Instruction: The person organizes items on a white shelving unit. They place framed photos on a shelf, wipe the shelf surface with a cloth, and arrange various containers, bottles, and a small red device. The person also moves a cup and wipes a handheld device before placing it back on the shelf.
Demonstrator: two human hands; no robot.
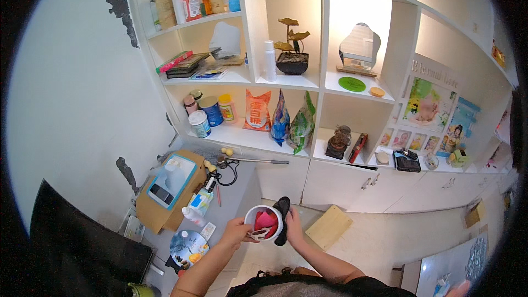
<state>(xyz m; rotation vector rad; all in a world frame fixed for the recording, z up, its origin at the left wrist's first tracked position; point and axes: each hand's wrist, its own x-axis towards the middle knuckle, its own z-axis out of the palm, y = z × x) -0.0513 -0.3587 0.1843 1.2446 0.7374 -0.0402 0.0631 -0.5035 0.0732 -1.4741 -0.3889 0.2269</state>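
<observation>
Low in the middle, a round white tub is held in front of me with its open top facing up. Pink and red soft-looking items lie inside it, with a small white curved piece near the rim. My left hand grips the tub's left side, fingers closed at the rim. Against the opposite side, my right hand is closed on a black elongated object whose kind I cannot make out. Its fingers are partly hidden behind that object.
A grey table on the left bears a cardboard box, a white bottle and a round picture-printed item. White shelving with bags, jars and a mirror stands ahead. A wooden board lies on the floor.
</observation>
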